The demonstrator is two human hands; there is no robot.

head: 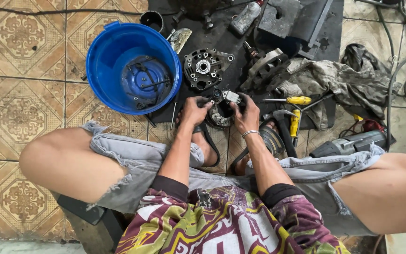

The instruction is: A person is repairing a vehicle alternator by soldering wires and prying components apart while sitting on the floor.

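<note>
- I am holding one round metal alternator part [222, 112] low between my feet, just above the tiled floor [19, 84]; its open round face is looking up at me, so its axis is running up and down rather than sideways.
- A small silver block [231, 96] is sitting on the part's upper rim, on the far side from my body.
- My left hand [194, 111] is closing its grip on the part's left edge, fingers curled over the rim.
- My right hand [247, 115] is clasping the right edge the same way, so the part is sitting between the two grips, touching both.
- One bracelet [249, 133] is circling my right wrist.
- Beyond the part, on one dark mat [222, 37], one round housing plate [206, 68] is lying flat, face up.
- To the left, one blue bucket [132, 66] is standing upright with dark metal pieces inside.
- To the right, two yellow-handled tools [297, 110] are lying near one grey rag [334, 80], and one power tool [348, 143] is resting beside my right knee.
</note>
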